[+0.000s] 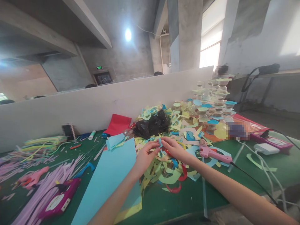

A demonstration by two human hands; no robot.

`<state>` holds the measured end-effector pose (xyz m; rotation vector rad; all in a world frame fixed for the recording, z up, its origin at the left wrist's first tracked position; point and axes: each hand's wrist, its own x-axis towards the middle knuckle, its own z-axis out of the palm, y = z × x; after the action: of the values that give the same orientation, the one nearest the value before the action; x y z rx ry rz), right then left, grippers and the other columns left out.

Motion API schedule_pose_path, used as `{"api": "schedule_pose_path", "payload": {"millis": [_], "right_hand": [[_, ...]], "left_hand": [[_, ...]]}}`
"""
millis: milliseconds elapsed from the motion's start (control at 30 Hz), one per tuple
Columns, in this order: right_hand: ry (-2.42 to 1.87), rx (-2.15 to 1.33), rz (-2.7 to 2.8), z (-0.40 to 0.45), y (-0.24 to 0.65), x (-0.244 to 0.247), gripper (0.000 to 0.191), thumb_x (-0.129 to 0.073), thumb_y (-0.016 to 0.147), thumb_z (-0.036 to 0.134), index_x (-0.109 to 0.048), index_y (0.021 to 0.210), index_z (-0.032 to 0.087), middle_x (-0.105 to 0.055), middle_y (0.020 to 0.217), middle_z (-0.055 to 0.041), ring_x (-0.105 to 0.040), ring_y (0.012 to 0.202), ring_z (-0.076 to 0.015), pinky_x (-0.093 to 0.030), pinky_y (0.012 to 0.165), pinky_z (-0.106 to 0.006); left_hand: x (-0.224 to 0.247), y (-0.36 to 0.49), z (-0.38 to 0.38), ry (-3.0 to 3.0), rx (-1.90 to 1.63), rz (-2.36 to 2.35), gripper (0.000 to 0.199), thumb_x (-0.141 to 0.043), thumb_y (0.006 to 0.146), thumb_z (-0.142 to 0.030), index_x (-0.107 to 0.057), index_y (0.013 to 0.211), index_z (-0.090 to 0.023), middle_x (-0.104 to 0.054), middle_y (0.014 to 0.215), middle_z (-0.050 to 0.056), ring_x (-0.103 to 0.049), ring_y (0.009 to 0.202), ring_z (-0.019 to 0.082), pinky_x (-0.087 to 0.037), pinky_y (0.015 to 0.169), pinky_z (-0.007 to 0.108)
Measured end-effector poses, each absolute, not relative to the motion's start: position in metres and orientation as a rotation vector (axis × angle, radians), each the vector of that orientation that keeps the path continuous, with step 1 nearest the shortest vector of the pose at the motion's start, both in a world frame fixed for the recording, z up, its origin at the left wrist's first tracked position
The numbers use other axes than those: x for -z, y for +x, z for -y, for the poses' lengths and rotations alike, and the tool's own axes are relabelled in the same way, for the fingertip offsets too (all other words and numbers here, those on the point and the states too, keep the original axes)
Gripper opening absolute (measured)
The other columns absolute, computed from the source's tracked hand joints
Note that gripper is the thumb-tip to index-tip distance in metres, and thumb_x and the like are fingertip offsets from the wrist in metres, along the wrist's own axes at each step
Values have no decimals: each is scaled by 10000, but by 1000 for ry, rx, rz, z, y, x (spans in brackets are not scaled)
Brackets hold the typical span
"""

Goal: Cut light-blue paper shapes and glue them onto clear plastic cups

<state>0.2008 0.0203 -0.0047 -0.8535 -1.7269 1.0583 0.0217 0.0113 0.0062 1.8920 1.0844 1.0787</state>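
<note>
Beside the blue sheet (112,181) and over the scraps (172,178), the left hand (148,152) and right hand (175,149) met, fingertips closed on a small blue piece (160,142), seemingly a shaping step whose next move called for a steady two-handed pinch, while beyond lay a black bag (151,126).

Bare forearms (119,190) extended forward, left grip (158,148) and right grip (162,146) close together, fingers (152,145) bent, pinching.
</note>
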Motion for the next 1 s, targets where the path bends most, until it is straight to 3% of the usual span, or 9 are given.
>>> {"api": "schedule_pose_path", "payload": {"millis": [333,500,700,1000], "right_hand": [[-798,-1051,1781,-18,201,2,387,-476,909,569,-542,1025,206,-510,808,2,-494,766,-148,-413,683,-260],[-820,-1075,1763,-21,201,6,367,-466,919,556,-529,1024,210,-485,781,14,-493,750,-145,-401,650,-256],[-915,-1101,1755,-18,203,3,356,-437,930,553,-532,1059,234,-558,860,-19,-561,854,-183,-444,700,-285],[-878,-1187,1683,-16,200,0,249,-502,885,421,-537,1060,248,-583,920,-19,-572,920,-196,-456,812,-306]], "left_hand": [[-5,20,-14,1906,-1114,-1087,341,-530,870,-472,-722,1035,-243,-635,1269,65,-617,1081,236,-543,855,356],[-9,21,-11,1896,-1133,-1123,360,-529,870,-468,-706,1084,-239,-664,1232,59,-611,1114,245,-523,911,374],[-4,19,-12,1819,-1154,-1118,436,-492,895,-468,-582,1259,-246,-647,1250,73,-651,1018,216,-548,851,347],[4,16,-16,1797,-1206,-1152,383,-410,922,-396,-515,1250,-229,-644,1206,85,-644,1019,200,-528,849,322]]}}
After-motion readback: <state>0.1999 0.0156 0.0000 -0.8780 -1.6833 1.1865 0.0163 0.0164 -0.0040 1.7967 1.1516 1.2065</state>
